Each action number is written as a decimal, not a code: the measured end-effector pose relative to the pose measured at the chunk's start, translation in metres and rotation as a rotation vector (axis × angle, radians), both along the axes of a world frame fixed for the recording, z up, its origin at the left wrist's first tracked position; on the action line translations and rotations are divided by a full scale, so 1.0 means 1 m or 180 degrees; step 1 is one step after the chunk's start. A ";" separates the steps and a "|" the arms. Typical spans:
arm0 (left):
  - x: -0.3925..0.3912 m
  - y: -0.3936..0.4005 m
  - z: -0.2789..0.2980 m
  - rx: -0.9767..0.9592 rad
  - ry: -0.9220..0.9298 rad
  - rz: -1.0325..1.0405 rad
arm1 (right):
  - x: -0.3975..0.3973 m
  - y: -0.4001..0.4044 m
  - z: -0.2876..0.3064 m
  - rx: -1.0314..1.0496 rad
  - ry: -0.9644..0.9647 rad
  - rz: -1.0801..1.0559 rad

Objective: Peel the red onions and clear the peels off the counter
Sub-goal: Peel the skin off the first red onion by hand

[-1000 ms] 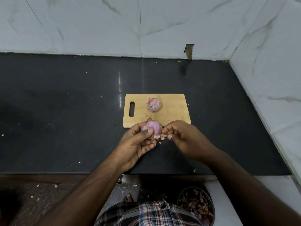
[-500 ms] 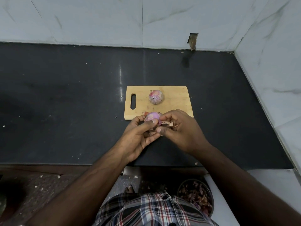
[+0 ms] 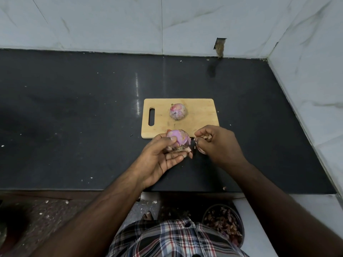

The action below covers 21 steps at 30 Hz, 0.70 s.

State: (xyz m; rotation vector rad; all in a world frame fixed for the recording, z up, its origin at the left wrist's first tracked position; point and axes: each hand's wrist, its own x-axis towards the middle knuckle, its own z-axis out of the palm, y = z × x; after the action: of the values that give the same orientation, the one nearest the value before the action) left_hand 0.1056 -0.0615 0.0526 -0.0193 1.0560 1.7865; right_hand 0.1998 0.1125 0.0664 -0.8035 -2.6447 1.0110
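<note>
— What lay in front of you at that moment?

— The black surface [image 3: 92, 117], with white marble-look wall tiles [image 3: 111, 21] behind it at twelve o'clock and to my three o'clock. On it sat a wooden cutting board [image 3: 200, 112], handle slot at its nine o'clock side.

— And your hands?

— My left hand [image 3: 159, 158] cradled one red onion [image 3: 177, 140] just off the board's six o'clock edge, the fingers curled under it and the thumb pressed on top. Part of it showed smooth purple flesh; papery skin hung round its lower half.

— The right one?

— My right hand [image 3: 219, 145] was just at the onion's three o'clock, apart from it, its fingers pinched on bits of torn peel [image 3: 205, 137].

— Was there another onion?

— Yes, a second onion [image 3: 177, 111] rested alone near the board's middle, at twelve o'clock from the one I held, its skin looking patchy.

— Anything lower down?

— At five o'clock, below the surface's edge, stood a round bowl [image 3: 222, 223] with dark reddish scraps in it. Small pale flecks [image 3: 87, 179] lay scattered on the surface.
</note>
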 end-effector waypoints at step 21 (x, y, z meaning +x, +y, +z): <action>-0.008 -0.001 -0.006 0.0000 0.0106 -0.0115 | 0.000 -0.022 0.008 -0.1066 0.0558 0.0043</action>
State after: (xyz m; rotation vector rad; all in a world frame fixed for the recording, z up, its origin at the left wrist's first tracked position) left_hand 0.0979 -0.0622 0.0468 0.0295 1.0736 1.7599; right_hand 0.2000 0.0908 0.0747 -0.7201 -2.3696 1.4806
